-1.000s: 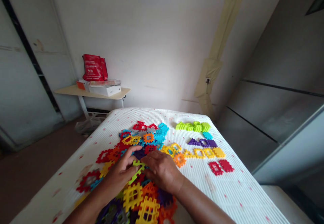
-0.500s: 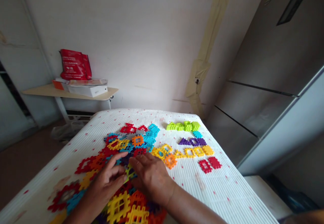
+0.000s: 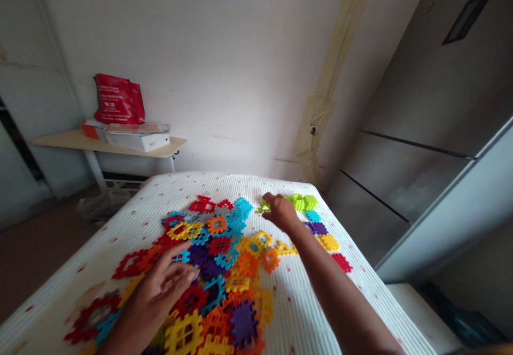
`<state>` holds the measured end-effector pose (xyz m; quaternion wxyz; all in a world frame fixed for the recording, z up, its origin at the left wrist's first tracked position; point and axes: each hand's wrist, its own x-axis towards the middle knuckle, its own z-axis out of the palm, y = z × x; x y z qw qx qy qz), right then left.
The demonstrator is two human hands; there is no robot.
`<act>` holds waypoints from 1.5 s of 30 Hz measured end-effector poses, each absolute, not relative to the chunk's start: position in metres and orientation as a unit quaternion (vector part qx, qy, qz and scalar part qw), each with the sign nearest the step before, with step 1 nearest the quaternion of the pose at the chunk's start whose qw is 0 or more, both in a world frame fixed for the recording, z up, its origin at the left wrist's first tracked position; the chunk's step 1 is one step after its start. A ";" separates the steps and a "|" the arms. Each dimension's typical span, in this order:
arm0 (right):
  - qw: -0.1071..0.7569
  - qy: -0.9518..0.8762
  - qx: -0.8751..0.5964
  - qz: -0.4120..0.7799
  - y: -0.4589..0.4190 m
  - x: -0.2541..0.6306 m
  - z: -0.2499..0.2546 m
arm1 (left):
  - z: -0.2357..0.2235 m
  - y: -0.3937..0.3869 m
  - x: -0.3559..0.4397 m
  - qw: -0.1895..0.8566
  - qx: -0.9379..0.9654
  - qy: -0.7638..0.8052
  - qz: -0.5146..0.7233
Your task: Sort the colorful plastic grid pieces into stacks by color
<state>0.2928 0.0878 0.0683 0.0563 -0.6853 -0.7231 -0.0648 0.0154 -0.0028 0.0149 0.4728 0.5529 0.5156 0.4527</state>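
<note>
A heap of notched plastic building tiles (image 3: 220,226) in several colours covers the left and middle of the table. Over its near left part hovers my left hand (image 3: 162,285), fingers apart and holding nothing. My right hand (image 3: 282,213) reaches to the far right side, fingers closed on a lime-green tile (image 3: 262,207) at their tips. Just beyond that hand, stacked lime-green tiles (image 3: 303,202) stand at the head of the sorted groups. Below them lie a light-blue tile (image 3: 313,216), purple tiles (image 3: 319,228), yellow tiles (image 3: 329,242) and a red tile (image 3: 342,262); my right forearm hides part of these rows.
The table wears a white ribbed cover (image 3: 232,181) with red specks. A grey refrigerator (image 3: 404,146) stands along the right side. At the back left, a small desk (image 3: 72,140) carries a red bag (image 3: 117,101) and a white box (image 3: 138,140).
My right hand has moved from the heap to the far right, carrying the lime-green tile. My left hand stays over the heap, now without the tile between its fingers.
</note>
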 end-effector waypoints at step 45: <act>-0.084 -0.701 -0.696 -0.132 0.149 0.321 0.076 | 0.026 0.004 -0.014 0.440 0.559 0.533 0.458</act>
